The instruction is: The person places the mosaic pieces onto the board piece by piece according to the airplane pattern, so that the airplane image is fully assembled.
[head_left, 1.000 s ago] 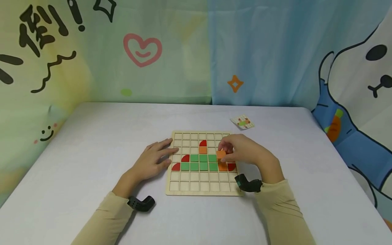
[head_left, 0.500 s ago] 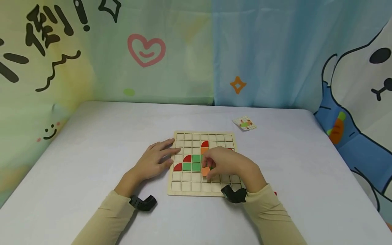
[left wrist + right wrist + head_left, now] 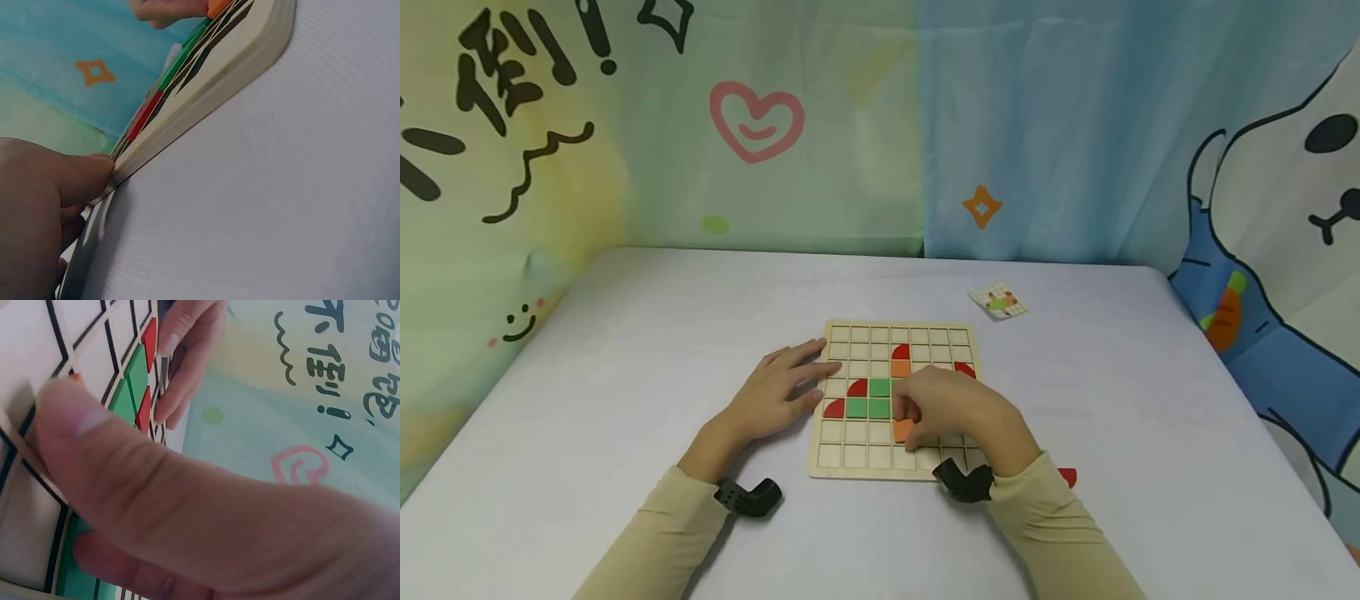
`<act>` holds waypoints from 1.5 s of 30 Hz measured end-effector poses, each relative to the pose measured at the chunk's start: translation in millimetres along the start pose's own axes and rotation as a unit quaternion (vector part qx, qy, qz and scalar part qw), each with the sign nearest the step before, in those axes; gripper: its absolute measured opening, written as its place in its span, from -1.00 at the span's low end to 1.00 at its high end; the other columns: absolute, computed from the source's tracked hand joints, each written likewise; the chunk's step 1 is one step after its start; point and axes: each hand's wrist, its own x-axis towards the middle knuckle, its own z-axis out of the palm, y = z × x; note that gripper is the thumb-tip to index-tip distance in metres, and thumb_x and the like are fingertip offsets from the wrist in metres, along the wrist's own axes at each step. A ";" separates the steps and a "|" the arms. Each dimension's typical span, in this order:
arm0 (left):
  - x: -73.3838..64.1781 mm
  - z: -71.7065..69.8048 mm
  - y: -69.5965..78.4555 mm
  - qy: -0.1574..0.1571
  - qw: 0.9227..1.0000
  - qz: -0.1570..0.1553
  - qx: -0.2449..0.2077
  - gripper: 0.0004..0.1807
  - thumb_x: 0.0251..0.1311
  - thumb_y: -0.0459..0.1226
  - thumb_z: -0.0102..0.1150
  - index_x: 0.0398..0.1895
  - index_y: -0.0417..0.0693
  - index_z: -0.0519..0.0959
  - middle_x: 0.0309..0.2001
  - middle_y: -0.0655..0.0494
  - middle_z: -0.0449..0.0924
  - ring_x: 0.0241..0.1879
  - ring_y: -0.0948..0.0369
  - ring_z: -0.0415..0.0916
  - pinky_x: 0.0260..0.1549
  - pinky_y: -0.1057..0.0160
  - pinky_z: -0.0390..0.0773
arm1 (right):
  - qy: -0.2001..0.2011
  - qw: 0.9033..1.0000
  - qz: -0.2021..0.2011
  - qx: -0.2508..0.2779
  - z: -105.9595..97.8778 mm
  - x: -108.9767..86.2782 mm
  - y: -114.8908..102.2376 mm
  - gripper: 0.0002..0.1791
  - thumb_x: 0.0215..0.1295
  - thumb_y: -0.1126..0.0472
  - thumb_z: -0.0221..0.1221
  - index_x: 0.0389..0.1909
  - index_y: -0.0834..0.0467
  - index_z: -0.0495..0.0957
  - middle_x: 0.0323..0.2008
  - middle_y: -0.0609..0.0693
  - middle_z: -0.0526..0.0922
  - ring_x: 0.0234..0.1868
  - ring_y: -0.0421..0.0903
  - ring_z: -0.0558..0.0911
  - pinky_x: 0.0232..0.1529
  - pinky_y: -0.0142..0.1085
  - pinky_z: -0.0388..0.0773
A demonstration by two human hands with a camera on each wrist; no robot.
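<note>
A wooden grid board lies on the white table, with red quarter-round, orange and green pieces in its cells. My left hand rests at the board's left edge, fingers spread and fairly straight. Its thumb touches the edge in the left wrist view. Over the board's middle, my right hand pinches an orange square block, which sits at a cell below the green squares. In the right wrist view the thumb hides nearly all of the block. My right hand covers several pieces behind it.
A small pattern card lies beyond the board's far right corner. One red piece is on the table beside my right sleeve. Another red quarter-round sits near the board's right side. A printed curtain hangs behind the table.
My right hand has carried the orange block from the board's right side leftward and nearer to me, then lowered it onto the grid. My left hand stays at the board's edge.
</note>
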 end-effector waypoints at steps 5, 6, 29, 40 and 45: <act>0.7 -2.7 2.0 -0.001 1.000 0.001 0.001 -0.51 0.29 -0.01 -0.02 0.27 0.15 0.45 0.45 0.02 0.15 0.44 0.06 0.10 0.37 -0.07 0.05 | 0.013 0.999 0.011 -0.027 0.6 -2.3 -6.9 -0.70 -0.11 0.11 0.49 -0.47 -0.03 0.51 -0.54 -0.16 0.50 -0.45 -0.20 0.47 -0.39 -0.33 0.41; 0.7 -3.2 2.7 0.000 1.000 0.003 0.001 -0.51 0.29 -0.02 -0.01 0.27 0.14 0.46 0.45 0.01 0.15 0.44 0.05 0.10 0.37 -0.08 0.05 | 0.015 0.999 0.013 -0.033 0.7 -3.0 -8.2 -0.70 -0.11 0.11 0.49 -0.47 -0.03 0.51 -0.54 -0.16 0.50 -0.45 -0.20 0.46 -0.40 -0.33 0.41; -1.7 0.2 4.2 0.009 1.000 0.002 -0.008 -0.51 0.26 -0.04 0.04 0.26 0.15 0.46 0.44 0.02 0.17 0.43 0.05 0.11 0.37 -0.09 0.06 | 0.057 0.994 0.014 -0.092 7.9 -7.2 -18.0 -0.66 -0.15 0.15 0.51 -0.61 -0.01 0.45 -0.60 -0.23 0.45 -0.50 -0.22 0.42 -0.46 -0.33 0.34; -0.3 3.6 3.9 0.010 1.000 0.007 0.000 -0.51 0.26 -0.02 0.04 0.27 0.16 0.46 0.44 0.03 0.17 0.43 0.06 0.12 0.37 -0.09 0.07 | 0.076 0.991 0.021 -0.105 9.6 -7.8 -17.9 -0.64 -0.16 0.16 0.51 -0.67 -0.03 0.43 -0.62 -0.24 0.46 -0.51 -0.23 0.43 -0.45 -0.31 0.36; -0.3 2.1 4.2 0.013 1.000 0.007 0.003 -0.51 0.26 -0.03 0.04 0.26 0.15 0.47 0.44 0.03 0.17 0.43 0.06 0.13 0.36 -0.09 0.08 | 0.083 0.991 0.006 -0.105 10.1 -6.9 -17.3 -0.64 -0.18 0.17 0.51 -0.73 -0.02 0.43 -0.67 -0.24 0.45 -0.54 -0.25 0.42 -0.50 -0.34 0.36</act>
